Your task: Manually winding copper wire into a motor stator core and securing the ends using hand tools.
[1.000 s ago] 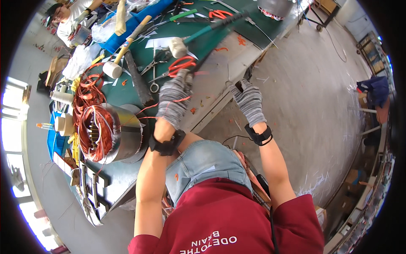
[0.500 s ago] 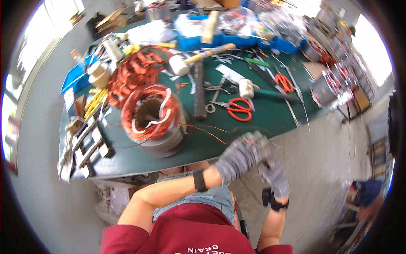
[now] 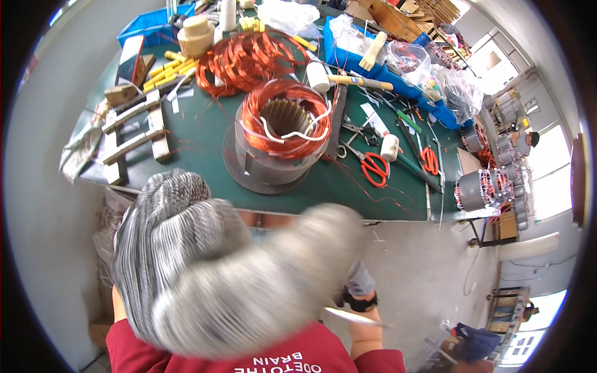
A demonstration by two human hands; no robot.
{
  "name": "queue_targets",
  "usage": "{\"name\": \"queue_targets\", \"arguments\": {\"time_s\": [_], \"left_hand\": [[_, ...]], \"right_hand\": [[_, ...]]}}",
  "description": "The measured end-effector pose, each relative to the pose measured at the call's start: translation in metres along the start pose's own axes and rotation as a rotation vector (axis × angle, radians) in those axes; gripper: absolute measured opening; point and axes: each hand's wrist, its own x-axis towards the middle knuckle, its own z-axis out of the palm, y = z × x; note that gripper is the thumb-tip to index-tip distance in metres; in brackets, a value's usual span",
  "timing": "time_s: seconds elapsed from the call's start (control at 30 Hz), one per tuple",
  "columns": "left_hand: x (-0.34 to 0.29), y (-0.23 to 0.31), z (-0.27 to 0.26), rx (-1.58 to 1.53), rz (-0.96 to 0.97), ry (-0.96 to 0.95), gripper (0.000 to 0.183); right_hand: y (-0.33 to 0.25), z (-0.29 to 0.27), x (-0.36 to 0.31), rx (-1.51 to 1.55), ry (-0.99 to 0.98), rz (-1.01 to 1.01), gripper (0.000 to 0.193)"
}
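Observation:
My left hand [image 3: 199, 267], in a grey striped glove, is raised very close to the camera. One blurred finger stretches to the right, apart from the others, which look bent; nothing shows in its grip. Behind it is my right hand [image 3: 359, 280], of which only a bit of grey glove and a black wristband show; its fingers are hidden. A thin pale strip [image 3: 354, 317] crosses the right forearm. Beyond the hands, a grey motor stator [image 3: 273, 168] stands upright on the table, with orange copper windings [image 3: 264, 133] and white sleeving [image 3: 301, 133] around its bore.
On the green table [image 3: 205, 149] lie copper coils [image 3: 239, 65], a wooden frame [image 3: 134, 130], red-handled scissors [image 3: 375, 170], a white-headed mallet [image 3: 318, 77] and a small hammer [image 3: 390, 147]. Blue bins [image 3: 345, 59] with plastic bags line the back. More stators [image 3: 476, 189] stand at right.
My left hand has left the spot beside my right hand and come up close to the camera. The view has shifted, so the stator sits further right and higher.

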Motion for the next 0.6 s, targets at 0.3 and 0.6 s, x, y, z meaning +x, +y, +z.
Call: {"name": "queue_targets", "arguments": {"time_s": [0.3, 0.6], "left_hand": [[-0.008, 0.002, -0.027, 0.029, 0.216, -0.071, 0.015], [-0.002, -0.009, -0.029, 0.017, 0.242, -0.082, 0.024]], "right_hand": [[-0.005, 0.034, 0.029, 0.074, -0.242, 0.224, 0.016], [0.013, 0.036, 0.024, 0.243, -0.223, 0.239, 0.019]]}}
